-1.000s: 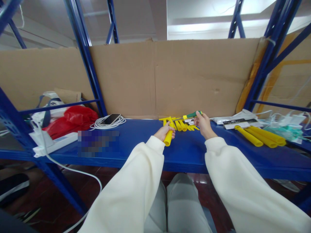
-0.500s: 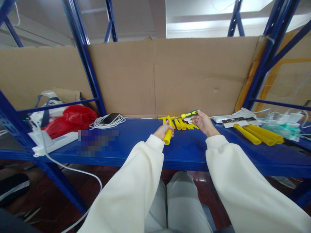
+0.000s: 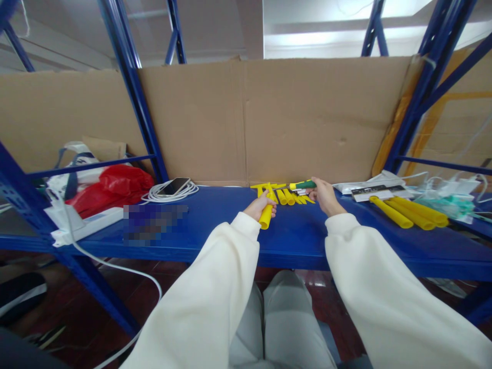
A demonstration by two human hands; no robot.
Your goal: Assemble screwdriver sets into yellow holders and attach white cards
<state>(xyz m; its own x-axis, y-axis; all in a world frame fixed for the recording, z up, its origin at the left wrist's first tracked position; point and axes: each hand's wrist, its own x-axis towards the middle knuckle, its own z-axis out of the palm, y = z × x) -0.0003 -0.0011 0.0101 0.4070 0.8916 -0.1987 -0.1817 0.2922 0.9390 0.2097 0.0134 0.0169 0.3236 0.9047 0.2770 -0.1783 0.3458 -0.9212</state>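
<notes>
My left hand [image 3: 257,207] is wrapped round a yellow plastic tube-shaped handle [image 3: 266,217], its wide round end toward me. The far end of this piece lies near the tip of a screwdriver [image 3: 303,185] with a green and yellow handle. My right hand [image 3: 322,196] has its fingers closed on the back end of that handle, and the thin shaft points left. Whether the tip touches the yellow piece I cannot tell. Behind my hands several more yellow pieces [image 3: 286,197] lie in a row against the cardboard.
More yellow tubes [image 3: 411,212] lie at the right beside a black and white box [image 3: 378,192]. At the left are a phone [image 3: 177,186] on a coiled white cable, a red plastic bag [image 3: 115,192] and a white power strip [image 3: 96,223]. Cardboard [image 3: 246,118] stands at the back.
My right hand has shifted its fingers on the screwdriver, and the handle has turned, showing more green. The left hand and the yellow handle have hardly moved.
</notes>
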